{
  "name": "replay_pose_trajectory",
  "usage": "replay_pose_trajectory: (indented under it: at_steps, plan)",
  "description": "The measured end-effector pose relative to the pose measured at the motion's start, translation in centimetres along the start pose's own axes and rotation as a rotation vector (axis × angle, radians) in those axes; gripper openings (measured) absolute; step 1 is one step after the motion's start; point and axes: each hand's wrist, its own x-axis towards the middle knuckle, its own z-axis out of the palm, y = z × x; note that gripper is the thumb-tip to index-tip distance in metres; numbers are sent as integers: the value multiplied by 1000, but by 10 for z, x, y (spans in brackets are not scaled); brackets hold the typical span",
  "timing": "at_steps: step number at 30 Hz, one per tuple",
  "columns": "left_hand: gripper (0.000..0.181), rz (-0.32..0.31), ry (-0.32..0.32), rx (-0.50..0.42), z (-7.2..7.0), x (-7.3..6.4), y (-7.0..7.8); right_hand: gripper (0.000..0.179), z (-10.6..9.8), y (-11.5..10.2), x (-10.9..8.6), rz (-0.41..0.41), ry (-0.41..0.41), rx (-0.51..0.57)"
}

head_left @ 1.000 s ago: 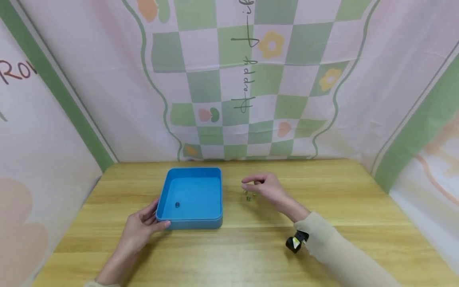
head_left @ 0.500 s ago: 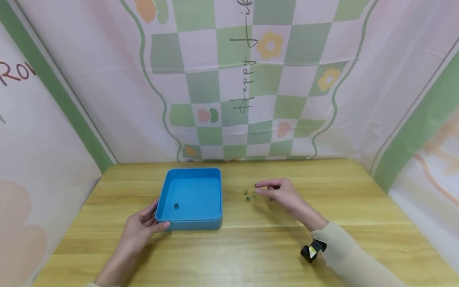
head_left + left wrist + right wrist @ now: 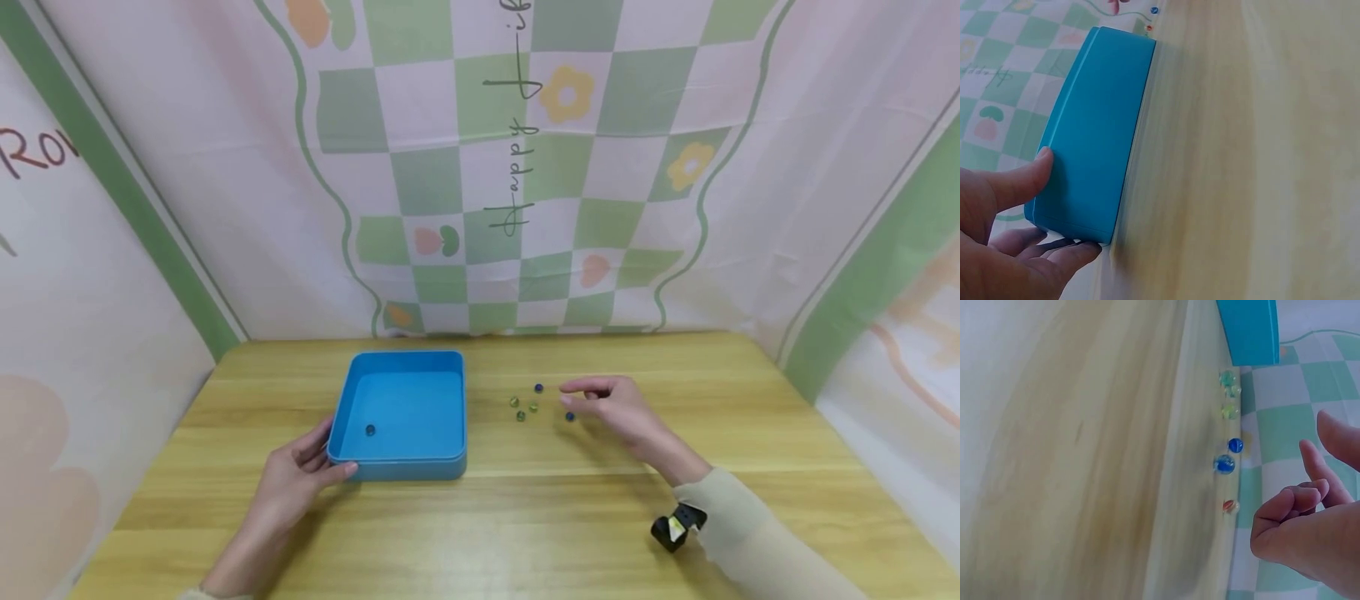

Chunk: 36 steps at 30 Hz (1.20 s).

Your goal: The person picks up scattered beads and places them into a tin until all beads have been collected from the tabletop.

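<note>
A blue square open box sits left of the middle in the head view, with one dark glass marble inside. At its front left corner my left hand grips it, thumb on the front wall and fingers round the corner. My right hand hovers right of the box, thumb and index finger apart with nothing between them, the other fingers curled. Near its fingertips are a blue marble and a second blue marble. Greenish marbles lie closer to the box, among them a green marble.
A red-and-clear marble lies beyond the blue ones in the right wrist view; the hand hides it in the head view. Everything rests on a wooden table. A checked cloth hangs along the table's back edge.
My right hand has moved right, away from the box and past the greenish marbles, bringing both blue marbles into view. The left hand and the box stay put.
</note>
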Motion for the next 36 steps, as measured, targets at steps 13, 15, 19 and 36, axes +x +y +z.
replay_pose_trajectory:
  at_steps: [13, 15, 19, 36]
  plan:
    - [94, 16, -24, 6, 0, 2, 2, 46, -6, 13, 1, 1, -46, 17]
    - [95, 27, -24, 5, 1, 3, 2, 46, -7, 14, 2, 7, -46, 14]
    - [96, 32, -15, 11, 2, 3, 3, 46, -7, 16, 3, 25, -42, 15]
    - [93, 30, -2, -1, 4, 1, 5, 43, -6, 21, 1, 25, -27, -75]
